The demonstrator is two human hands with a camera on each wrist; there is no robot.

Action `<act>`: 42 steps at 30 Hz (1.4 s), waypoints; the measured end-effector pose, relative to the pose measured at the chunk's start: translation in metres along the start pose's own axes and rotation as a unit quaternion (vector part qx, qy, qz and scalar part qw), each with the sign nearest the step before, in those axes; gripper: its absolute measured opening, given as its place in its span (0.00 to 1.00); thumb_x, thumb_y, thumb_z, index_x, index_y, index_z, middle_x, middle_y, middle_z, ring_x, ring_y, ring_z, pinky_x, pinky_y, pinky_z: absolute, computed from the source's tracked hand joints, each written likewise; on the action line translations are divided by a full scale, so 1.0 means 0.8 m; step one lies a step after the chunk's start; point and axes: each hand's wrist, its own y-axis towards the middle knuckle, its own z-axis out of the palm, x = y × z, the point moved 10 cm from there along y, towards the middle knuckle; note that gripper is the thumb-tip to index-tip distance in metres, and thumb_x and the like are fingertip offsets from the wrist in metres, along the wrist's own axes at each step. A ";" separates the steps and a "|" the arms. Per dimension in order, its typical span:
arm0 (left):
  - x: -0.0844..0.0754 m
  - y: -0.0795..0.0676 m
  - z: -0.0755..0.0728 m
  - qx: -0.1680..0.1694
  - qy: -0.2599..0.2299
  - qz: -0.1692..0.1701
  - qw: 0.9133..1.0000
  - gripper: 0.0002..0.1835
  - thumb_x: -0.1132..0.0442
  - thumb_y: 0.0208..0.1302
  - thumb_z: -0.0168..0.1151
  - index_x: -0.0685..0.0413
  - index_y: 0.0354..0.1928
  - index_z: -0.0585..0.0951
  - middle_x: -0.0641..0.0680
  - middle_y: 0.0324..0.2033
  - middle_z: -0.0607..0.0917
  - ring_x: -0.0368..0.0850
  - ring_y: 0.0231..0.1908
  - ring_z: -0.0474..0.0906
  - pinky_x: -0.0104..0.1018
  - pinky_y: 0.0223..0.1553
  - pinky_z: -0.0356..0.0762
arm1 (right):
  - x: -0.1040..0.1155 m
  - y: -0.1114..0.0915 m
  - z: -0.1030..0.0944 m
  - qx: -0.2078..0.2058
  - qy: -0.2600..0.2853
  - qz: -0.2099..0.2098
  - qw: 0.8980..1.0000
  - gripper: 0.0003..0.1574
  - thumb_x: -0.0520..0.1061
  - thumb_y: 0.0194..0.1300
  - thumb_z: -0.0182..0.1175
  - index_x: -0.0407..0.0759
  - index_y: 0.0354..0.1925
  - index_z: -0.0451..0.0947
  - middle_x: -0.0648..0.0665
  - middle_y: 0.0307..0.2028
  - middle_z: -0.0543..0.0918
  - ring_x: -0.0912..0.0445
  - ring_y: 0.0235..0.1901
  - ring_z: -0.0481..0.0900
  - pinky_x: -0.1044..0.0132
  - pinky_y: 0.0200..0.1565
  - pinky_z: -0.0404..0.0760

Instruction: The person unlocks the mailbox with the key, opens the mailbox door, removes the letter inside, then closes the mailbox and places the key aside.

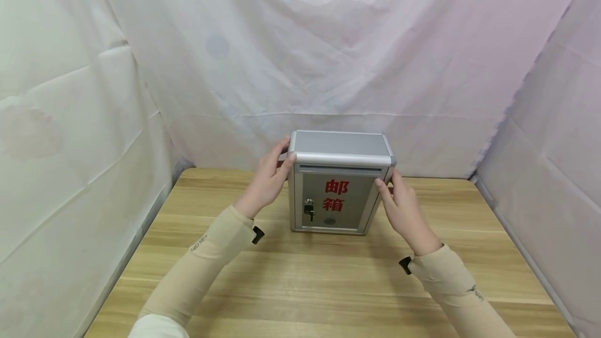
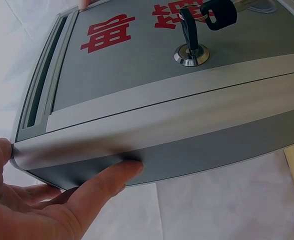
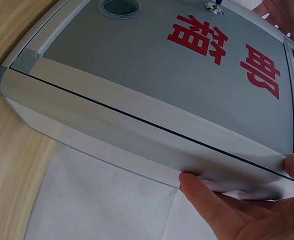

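Observation:
A silver-grey metal mailbox [image 1: 338, 144] is upright at the back middle of the wooden table, its front towards me. Two red characters [image 1: 335, 195] mark the front, below a narrow slot [image 1: 340, 169]. A key [image 2: 221, 14] hangs by the front lock [image 2: 191, 55], on the box's left side. My left hand [image 1: 267, 181] grips the upper left edge, with fingers along the side panel. On the opposite side, my right hand [image 1: 404, 207] holds the upper right edge, thumb near the front and fingers on the side. Some fingertips are hidden behind the box.
The wooden table [image 1: 291, 286] spreads in front of the box and to both sides. Pale cloth [image 1: 300, 51] hangs behind it, with more cloth walls at left [image 1: 65, 134] and right [image 1: 559, 134]. A small round window [image 3: 118, 7] sits low on the box's front.

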 end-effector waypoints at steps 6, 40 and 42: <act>0.004 -0.001 -0.001 0.001 0.000 0.003 1.000 0.30 0.53 0.76 0.44 0.54 0.74 0.54 0.62 0.66 0.66 0.61 0.54 0.74 0.45 0.41 0.80 | 0.000 0.001 0.000 -0.008 0.001 -0.003 1.000 0.27 0.54 0.75 0.45 0.37 0.61 0.63 0.32 0.51 0.76 0.36 0.46 0.80 0.43 0.45 0.77; -0.008 0.020 -0.009 0.061 -0.075 0.022 0.995 0.30 0.59 0.72 0.52 0.48 0.74 0.58 0.57 0.71 0.56 0.57 0.64 0.63 0.50 0.55 0.71 | 0.112 -0.032 0.139 -0.003 -0.135 -0.138 0.981 0.14 0.53 0.60 0.64 0.45 0.28 0.75 0.52 0.22 0.74 0.63 0.19 0.66 0.71 0.19 0.68; -0.009 0.019 -0.009 0.061 -0.076 0.025 0.995 0.30 0.59 0.72 0.52 0.48 0.74 0.58 0.56 0.71 0.56 0.58 0.64 0.63 0.51 0.55 0.71 | 0.111 -0.029 0.148 0.001 -0.145 -0.130 0.981 0.16 0.54 0.59 0.66 0.45 0.28 0.74 0.52 0.21 0.71 0.63 0.16 0.63 0.71 0.17 0.64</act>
